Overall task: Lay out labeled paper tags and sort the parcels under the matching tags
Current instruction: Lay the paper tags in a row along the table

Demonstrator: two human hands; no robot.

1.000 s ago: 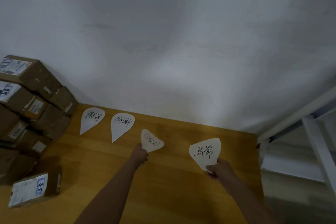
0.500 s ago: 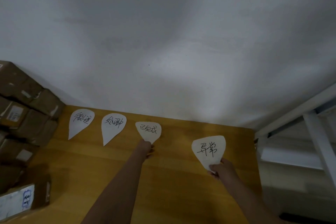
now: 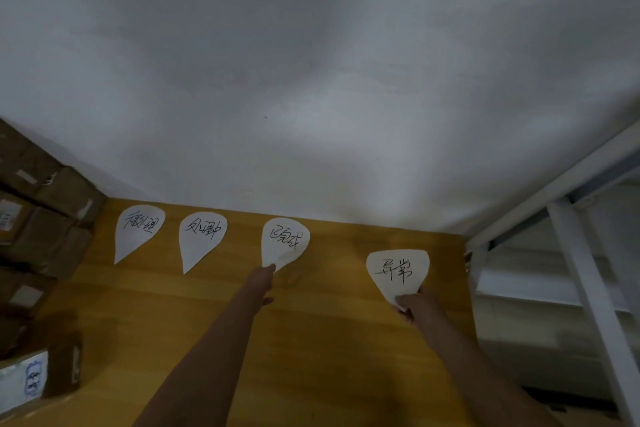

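In the last second my left hand (image 3: 264, 279) has slid the third tag (image 3: 285, 243) up toward the wall (image 3: 311, 80) and turned it straight. It now lies mid-frame, in line with the first tag (image 3: 138, 229) and the second tag (image 3: 202, 236). The fingertips touch its point; whether they pinch or only press, I cannot tell. My right hand (image 3: 414, 305) pinches the lower point of the fourth tag (image 3: 398, 270), at lower right, still below the row. I judge the laying out almost finished; the parcels (image 3: 45, 229) wait unsorted at the left edge.

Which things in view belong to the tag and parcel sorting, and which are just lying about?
Job: leftmost tag; second tag; third tag, touched by left hand; rightmost tag, held by right hand; stacked parcels; single parcel.
Lying about: white metal frame; wall.
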